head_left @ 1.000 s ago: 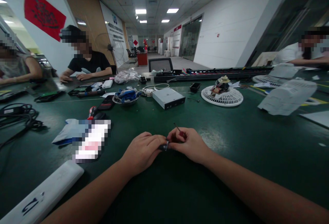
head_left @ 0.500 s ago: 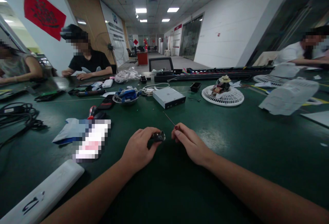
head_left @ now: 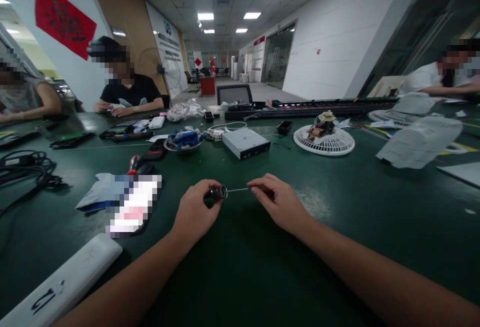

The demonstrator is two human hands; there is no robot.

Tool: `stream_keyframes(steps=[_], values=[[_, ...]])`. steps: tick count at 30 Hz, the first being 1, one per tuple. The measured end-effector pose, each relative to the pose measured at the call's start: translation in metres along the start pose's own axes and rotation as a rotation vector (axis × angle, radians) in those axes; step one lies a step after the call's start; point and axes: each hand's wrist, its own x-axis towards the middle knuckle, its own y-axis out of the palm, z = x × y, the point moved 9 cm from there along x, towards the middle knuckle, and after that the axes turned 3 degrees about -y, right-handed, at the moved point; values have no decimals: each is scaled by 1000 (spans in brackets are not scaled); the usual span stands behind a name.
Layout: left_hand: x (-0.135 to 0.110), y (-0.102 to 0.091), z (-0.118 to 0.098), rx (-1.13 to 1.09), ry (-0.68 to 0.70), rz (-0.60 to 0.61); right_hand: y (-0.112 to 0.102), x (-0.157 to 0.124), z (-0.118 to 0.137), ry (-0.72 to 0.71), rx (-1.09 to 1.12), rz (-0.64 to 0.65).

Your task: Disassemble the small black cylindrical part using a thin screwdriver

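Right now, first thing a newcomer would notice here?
Centre of the green bench: the left hand grips a small dark metal cylinder, the right hand holds a thin metal shaft toward it. Beyond, a round white fan grille; high on the left wall, a red banner.

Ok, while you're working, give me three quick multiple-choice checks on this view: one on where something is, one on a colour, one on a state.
1. Where is the small dark metal cylinder?
A) In the left hand
B) In the steel bowl
C) On the disc drive

2. What colour is the workbench?
A) Light grey
B) Dark green
C) White

3. What state is the thin metal shaft in?
A) Lying flat on the bench
B) Standing upright in the bowl
C) Held level in the air

1: A, the left fingers curl around it.
2: B, the surface around the hands is dark green.
3: C, it runs from the right hand toward the cylinder.
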Motion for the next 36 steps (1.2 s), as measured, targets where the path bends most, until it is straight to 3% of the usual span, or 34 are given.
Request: stream_keyframes(steps=[12,17,22,27,32,36], values=[[-2,2,-13,41,111,20,-10,-1,9,-21,-83,-62],[-3,3,-13,38,125,25,-6,-2,9,-34,-58,-5],[-3,5,-14,51,131,46,-11,-1,10,-18,-102,-62],[-3,6,-16,53,148,70,-5,-2,12,-21,-81,23],[-2,5,-16,58,146,59,-11,-1,7,22,-94,-32],[-2,7,-16,62,152,84,-5,0,4,36,-89,37]])
